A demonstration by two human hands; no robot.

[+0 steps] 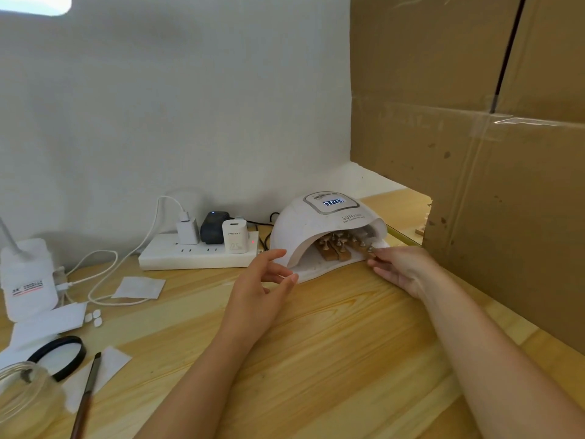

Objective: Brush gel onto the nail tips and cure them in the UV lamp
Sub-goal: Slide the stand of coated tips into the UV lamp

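Where the frame cuts off the glass jar (22, 397) and brush (87, 397), bare surface (332, 359) runs right past the left hand (262, 286), fingers loosely spread and holding nothing, to the UV lamp (316, 229) half-hiding wooden nail-tip stands (335, 248), one pinched by the right hand (402, 270) beside the cardboard box (490, 185).

Even, soft indoor light; wide-angle warp at the edges.

Main source is a blown-out bright patch (34, 3) at 11 o'clock; wall (174, 106) greys off toward 3 o'clock. Soft shadows under the forearms on the wooden table (332, 359) and behind the plugs on the power strip (196, 256). Glare streak on tape across the cardboard box (474, 122) at 2 o'clock. Lamp display (333, 203) glows blue-white, digits smeared. Glass jar (25, 394) at 8 o'clock soft, edges bowed.
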